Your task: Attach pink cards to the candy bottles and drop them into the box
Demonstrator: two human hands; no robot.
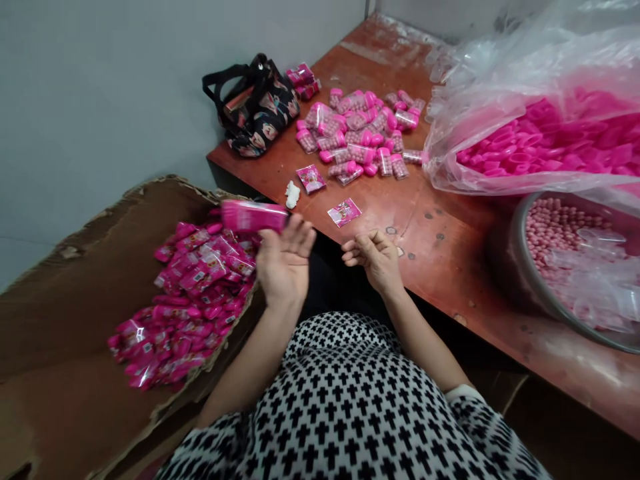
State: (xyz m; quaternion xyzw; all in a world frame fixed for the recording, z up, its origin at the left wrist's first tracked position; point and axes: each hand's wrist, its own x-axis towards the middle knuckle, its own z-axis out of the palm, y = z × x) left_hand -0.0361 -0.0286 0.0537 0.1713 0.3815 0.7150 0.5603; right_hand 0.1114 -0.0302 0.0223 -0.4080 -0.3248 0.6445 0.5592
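My left hand (286,267) is palm up over the rim of the cardboard box, its fingers stretched apart. A pink wrapped bottle (254,217), smeared by motion, is in the air beside its thumb and fingertips; the hand is not closed around it. My right hand (375,259) hovers at the table's front edge with fingers curled together and nothing visible in them. Just beyond it lies a flat pink printed wrapper (345,213), with a second pink wrapper (311,179) farther back. Small bottles with pink caps and pink beads (359,155) lie heaped behind these.
The cardboard box (65,300) on the left holds many pink wrapped packs (200,267). On the table are a floral handbag (265,117), a white crumpled scrap (293,194), a plastic bag (445,160) of pink caps, and a grey tub (523,247) of beads and clear bottles.
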